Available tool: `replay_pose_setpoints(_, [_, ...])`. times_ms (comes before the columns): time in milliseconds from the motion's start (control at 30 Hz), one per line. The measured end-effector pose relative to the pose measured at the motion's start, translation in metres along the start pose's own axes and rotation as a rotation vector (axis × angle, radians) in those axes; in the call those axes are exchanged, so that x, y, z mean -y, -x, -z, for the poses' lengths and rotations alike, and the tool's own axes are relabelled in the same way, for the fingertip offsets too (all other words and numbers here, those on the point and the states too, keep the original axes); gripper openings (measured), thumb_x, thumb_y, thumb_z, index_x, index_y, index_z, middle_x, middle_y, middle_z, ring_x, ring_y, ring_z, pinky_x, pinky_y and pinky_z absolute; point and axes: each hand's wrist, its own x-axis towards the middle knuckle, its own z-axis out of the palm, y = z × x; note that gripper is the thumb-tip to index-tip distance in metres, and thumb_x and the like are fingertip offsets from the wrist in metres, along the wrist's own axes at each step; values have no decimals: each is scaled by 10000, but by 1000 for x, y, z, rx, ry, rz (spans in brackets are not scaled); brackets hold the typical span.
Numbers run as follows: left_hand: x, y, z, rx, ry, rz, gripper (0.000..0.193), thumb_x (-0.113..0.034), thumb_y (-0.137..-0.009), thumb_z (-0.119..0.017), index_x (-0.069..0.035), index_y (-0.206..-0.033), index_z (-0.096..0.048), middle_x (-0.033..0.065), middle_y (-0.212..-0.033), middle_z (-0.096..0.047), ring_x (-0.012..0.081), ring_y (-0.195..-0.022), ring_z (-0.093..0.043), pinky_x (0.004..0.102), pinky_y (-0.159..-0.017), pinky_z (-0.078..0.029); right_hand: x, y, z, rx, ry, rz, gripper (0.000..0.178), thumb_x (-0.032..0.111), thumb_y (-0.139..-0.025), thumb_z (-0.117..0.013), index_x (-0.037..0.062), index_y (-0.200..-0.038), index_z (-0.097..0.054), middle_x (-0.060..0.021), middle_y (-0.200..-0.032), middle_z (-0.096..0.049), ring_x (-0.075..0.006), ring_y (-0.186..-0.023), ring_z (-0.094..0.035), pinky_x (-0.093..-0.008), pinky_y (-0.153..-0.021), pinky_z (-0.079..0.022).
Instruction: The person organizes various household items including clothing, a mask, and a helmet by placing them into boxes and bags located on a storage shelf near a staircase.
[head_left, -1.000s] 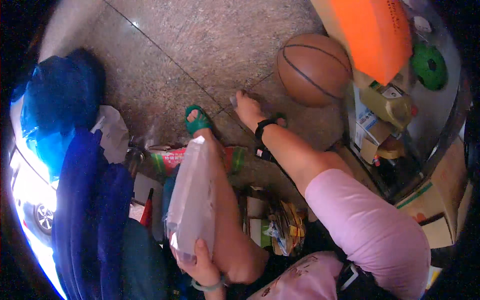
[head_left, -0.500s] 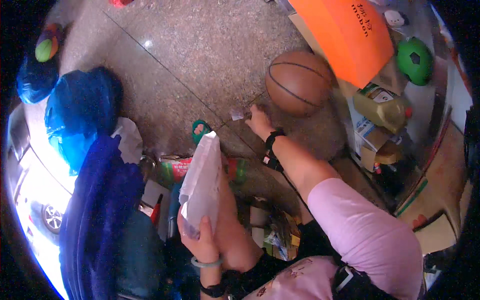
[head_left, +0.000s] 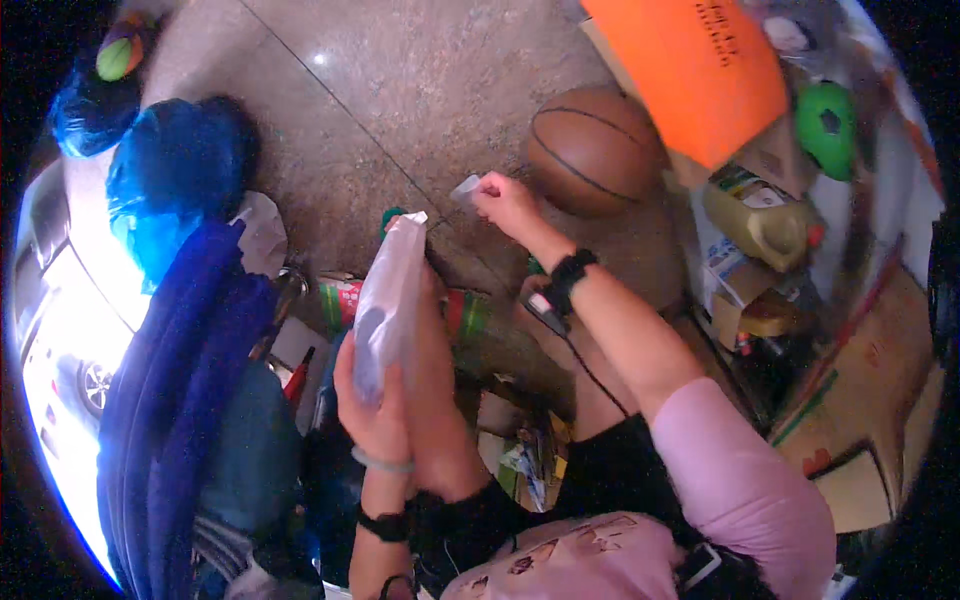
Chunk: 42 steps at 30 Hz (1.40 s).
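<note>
The right hand (head_left: 512, 208), by the floor (head_left: 400, 110) half a second ago, now has its fingers (head_left: 492, 185) pinched on a small clear piece (head_left: 464, 188), perhaps plastic. The left hand's (head_left: 376, 418) fingers still clamp the near end of a pale packet (head_left: 392, 290); the basketball (head_left: 594, 150) sits right of the right fingers.

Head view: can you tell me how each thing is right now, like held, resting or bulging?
Long pale packet: held at its near end by the left hand; can't tell if it's sealed
Small pale scrap: pinched by the right hand
Basketball: round, not held
Green ball: not held
Big blue bag: bulging; can't tell if it's tied
</note>
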Motion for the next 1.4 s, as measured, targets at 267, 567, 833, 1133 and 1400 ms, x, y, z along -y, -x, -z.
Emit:
replay_pose_setpoints(267, [-189,77,39,459,-373,-699,559,8,-565,-620,-46,-1115,-538,179,-1187,-489,333,-1077,-493,362,-905,-403,201,172,137,-210,-595,-19,262,295,-884,-463,69,-1014,-484,-82,-1102,-560,-161,-1024,-521,-336,-853,-413])
replay_pose_setpoints(567, [-346,214,135,895,-240,-1003,578,48,-506,-644,-51,-1072,-579,171,-1150,-526,313,-1030,-539,337,-857,-446,316,368,180,513,-188,67,291,314,-868,-498,56,-1002,-498,-34,-974,-553,-107,-911,-508,-255,-774,-424])
replay_pose_setpoints(833, [-390,249,158,589,-40,-1157,943,-170,-533,-812,-45,-1309,-290,141,-1315,-360,256,-1098,-477,348,-846,-448,375,454,187,-320,-345,323,213,273,-877,-499,68,-931,-505,17,-837,-515,-61,-729,-469,-206,-613,-410])
replay_pose_setpoints(1133, [-401,241,132,1052,649,-537,373,-194,-824,-549,-53,-1159,-468,101,-1047,-551,189,-921,-531,309,-828,-438,440,500,186,-339,-459,390,145,152,-894,-465,63,-1005,-494,-1,-935,-547,-90,-805,-529,-229,-612,-464])
replay_pose_setpoints(1400, [-424,245,145,1457,1044,-467,223,-280,-823,-504,-93,-934,-452,90,-837,-515,238,-849,-500,452,-879,-364,472,549,199,-374,-183,588,162,115,-831,-567,23,-963,-543,-44,-828,-597,-98,-770,-572,-233,-643,-472])
